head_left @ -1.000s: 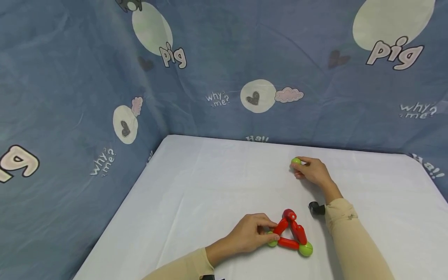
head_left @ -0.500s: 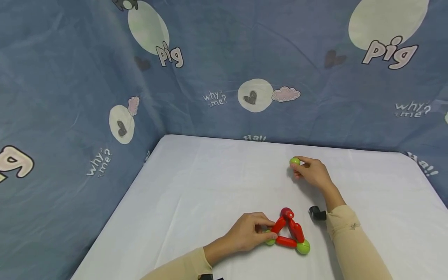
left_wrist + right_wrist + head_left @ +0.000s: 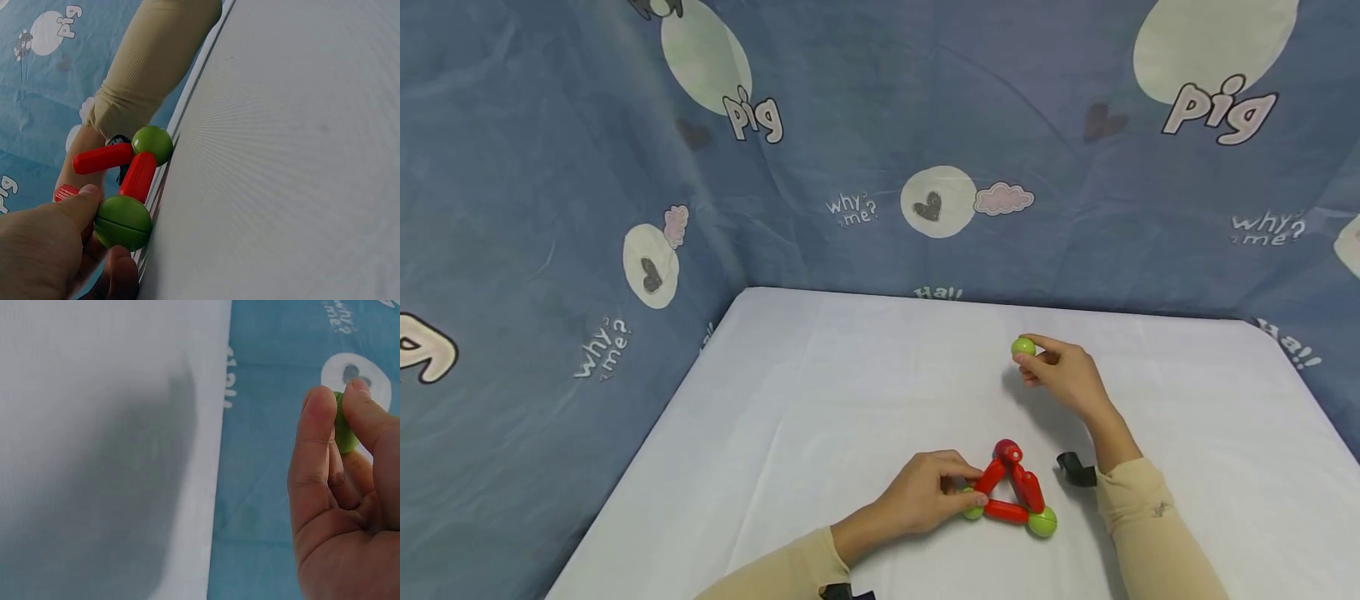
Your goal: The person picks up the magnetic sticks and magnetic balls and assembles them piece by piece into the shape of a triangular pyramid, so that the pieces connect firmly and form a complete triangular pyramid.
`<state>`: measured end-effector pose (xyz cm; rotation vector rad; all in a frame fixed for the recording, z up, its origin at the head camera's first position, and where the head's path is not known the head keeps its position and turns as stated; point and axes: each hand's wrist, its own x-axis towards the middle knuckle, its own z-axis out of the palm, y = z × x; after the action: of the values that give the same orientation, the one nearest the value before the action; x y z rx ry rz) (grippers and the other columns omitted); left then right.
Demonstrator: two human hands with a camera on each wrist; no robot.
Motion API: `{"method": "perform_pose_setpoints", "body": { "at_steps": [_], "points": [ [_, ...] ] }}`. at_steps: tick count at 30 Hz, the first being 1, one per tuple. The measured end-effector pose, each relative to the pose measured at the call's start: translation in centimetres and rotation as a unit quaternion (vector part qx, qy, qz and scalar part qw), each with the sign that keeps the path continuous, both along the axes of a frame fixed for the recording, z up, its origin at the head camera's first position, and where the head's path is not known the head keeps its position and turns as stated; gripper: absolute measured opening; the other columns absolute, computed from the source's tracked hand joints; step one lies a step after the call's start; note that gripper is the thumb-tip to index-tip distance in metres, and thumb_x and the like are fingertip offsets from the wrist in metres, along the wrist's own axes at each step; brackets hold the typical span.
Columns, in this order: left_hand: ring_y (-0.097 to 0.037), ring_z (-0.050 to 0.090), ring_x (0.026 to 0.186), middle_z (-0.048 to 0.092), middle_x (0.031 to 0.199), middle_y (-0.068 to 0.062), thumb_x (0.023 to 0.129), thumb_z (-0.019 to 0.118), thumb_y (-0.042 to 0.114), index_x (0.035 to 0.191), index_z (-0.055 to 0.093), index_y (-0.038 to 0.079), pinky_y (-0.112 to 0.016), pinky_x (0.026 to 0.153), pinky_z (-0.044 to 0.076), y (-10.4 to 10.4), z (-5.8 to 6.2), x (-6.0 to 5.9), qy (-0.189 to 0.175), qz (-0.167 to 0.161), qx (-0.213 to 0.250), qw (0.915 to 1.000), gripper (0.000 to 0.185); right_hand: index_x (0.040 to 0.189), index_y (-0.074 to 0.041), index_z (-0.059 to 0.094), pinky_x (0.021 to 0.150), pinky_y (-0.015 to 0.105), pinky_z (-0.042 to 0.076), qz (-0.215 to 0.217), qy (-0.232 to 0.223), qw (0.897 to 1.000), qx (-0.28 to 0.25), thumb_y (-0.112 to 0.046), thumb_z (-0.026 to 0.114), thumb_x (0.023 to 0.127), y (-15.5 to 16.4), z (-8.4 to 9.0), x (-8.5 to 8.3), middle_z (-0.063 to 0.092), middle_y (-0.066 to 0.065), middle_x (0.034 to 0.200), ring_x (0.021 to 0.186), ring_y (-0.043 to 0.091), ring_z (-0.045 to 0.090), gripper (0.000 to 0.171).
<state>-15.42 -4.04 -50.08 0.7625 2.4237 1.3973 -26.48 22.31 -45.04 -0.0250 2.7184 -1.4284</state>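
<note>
The right hand (image 3: 1063, 375) sits right of centre in the head view, its thumb and fingertips (image 3: 322, 403) pinching a loose green ball (image 3: 1022, 347) that looks lifted just clear of the tabletop (image 3: 820, 375); in the right wrist view the ball (image 3: 344, 434) shows only as a green sliver between the fingers.

The left hand (image 3: 925, 498) lies lower, near the bottom centre of the head view, with its fingers curled around the left corner ball (image 3: 973, 508) of a small triangle of red rods (image 3: 1009, 492). The left wrist view shows the thumb (image 3: 78, 203) pressed on top of that green ball (image 3: 123, 222) and a finger under it. Two red rods run from this ball, one towards a second green ball (image 3: 1042, 522) at the triangle's lower right corner, the other up to the red top corner (image 3: 1006, 452).

A small black piece (image 3: 1075, 468) lies just right of the triangle, beside the right sleeve (image 3: 1142, 517). The white tabletop is backed by a blue printed cloth (image 3: 880, 142) with cream ovals and the word "pig".
</note>
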Motion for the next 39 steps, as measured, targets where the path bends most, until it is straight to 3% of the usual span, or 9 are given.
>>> {"method": "perform_pose_setpoints", "body": {
  "at_steps": [13, 26, 39],
  "points": [
    [0.007, 0.052, 0.065, 0.072, 0.09, 0.008, 0.088, 0.082, 0.028, 0.108, 0.081, 0.012, -0.014, 0.061, 0.048, 0.1, -0.1, 0.0, -0.001, 0.005, -0.001, 1.0, 0.025, 0.142, -0.016, 0.06, 0.072, 0.025, 0.056, 0.011, 0.025, 1.0, 0.006, -0.035, 0.072, 0.096, -0.7, 1.4, 2.1, 0.076, 0.008, 0.09, 0.077, 0.011, 0.073, 0.051],
    [0.006, 0.052, 0.065, 0.072, 0.09, 0.009, 0.088, 0.082, 0.028, 0.108, 0.081, 0.013, -0.014, 0.061, 0.048, 0.1, 0.0, 0.1, 0.001, 0.007, -0.003, 1.0, 0.025, 0.14, -0.017, 0.062, 0.069, 0.028, 0.053, 0.028, 0.049, 0.998, 0.019, -0.038, 0.076, 0.092, -1.4, 3.2, 4.3, 0.076, 0.005, 0.087, 0.075, 0.012, 0.073, 0.054],
    [0.006, 0.052, 0.066, 0.073, 0.091, 0.009, 0.088, 0.082, 0.028, 0.108, 0.081, 0.014, -0.014, 0.061, 0.048, 0.2, 0.1, 0.0, -0.004, 0.007, -0.003, 1.0, 0.024, 0.135, -0.013, 0.066, 0.061, 0.025, 0.051, 0.085, 0.07, 0.993, 0.031, -0.026, 0.079, 0.09, -1.6, 3.9, 7.1, 0.072, 0.0, 0.077, 0.069, 0.012, 0.068, 0.048]
  ]
}}
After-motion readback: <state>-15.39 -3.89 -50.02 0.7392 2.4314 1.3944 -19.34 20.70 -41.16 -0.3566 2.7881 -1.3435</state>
